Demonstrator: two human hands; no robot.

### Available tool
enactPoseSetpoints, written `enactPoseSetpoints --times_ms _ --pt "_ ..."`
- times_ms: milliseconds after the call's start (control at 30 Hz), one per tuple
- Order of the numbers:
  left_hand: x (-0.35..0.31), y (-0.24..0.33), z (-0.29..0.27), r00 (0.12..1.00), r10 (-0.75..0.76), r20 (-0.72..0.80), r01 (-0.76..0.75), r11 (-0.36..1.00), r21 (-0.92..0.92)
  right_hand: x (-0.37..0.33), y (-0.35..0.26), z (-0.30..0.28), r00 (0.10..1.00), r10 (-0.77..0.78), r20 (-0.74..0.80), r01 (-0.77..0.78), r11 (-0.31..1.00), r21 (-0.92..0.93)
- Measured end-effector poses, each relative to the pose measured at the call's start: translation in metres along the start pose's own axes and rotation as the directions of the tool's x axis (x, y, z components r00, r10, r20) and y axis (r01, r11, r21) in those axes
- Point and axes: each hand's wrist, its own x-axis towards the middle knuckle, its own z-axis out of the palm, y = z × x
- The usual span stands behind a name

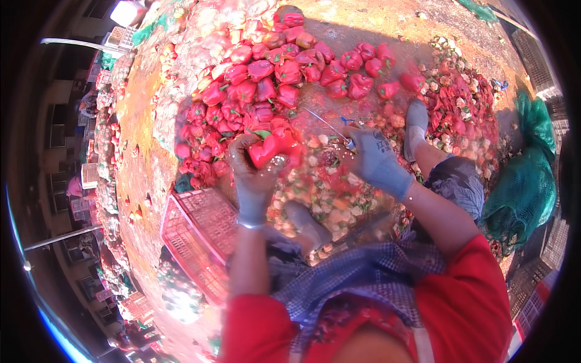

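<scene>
Nearest the camera are a red sleeve (pixel 469 296) and a blue checked apron (pixel 369 266) worn by the person. Beyond them, the gloved left hand (pixel 251 178) grasps a red bell pepper (pixel 275 148), cupping it from below and the left, with a scrap of green at its top. The pepper sits in front of the body, above the crate's far end and just short of the pepper pile (pixel 260 72). The gloved right hand (pixel 376 158) is closed around a slim metal tool (pixel 327 124), its shaft pointing up and leftward, apart from the pepper; whether the tip is a blade or a corer is too small to tell.

The step looks like coring, judging by the pale trimmings (pixel 342 212) on the ground between the shoes. To do it well, the left hand should grip the pepper firmly but gently, since its hollow walls could split under a hard squeeze. The stem end is best turned toward the tool, with the left fingers behind the cutting line. A short, controlled turn close around the stem would waste least flesh. The pink plastic crate (pixel 192 254) stands close by the left forearm, so the elbow needs room beside it.
</scene>
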Motion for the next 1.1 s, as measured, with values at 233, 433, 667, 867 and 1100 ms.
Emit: enactPoseSetpoints --times_ms 233,433,667,867,1100 --pt "0.004 0.018 0.001 0.989 0.138 0.043 -0.145 0.947 0.288 -0.001 -0.024 -0.008 0.993 -0.032 0.111 0.027 0.999 0.045" --pt "0.006 0.03 0.002 0.967 0.225 0.123 -0.257 0.855 0.451 -0.008 -0.034 0.0 0.985 -0.062 0.158 -0.011 0.906 0.423" --pt "0.006 0.04 0.009 0.961 0.251 0.112 -0.274 0.84 0.468 -0.017 -0.025 0.021 0.975 0.003 0.221 -0.107 0.882 0.46" --pt "0.001 0.034 0.013 0.996 0.089 0.03 -0.094 0.944 0.315 -0.004 -0.049 0.001 0.909 0.107 0.404 -0.271 0.886 0.375" --pt "0.006 0.023 0.014 0.992 -0.092 -0.086 0.092 0.996 -0.008 -0.015 -0.047 0.019 0.958 0.013 0.287 -0.162 0.849 0.502"
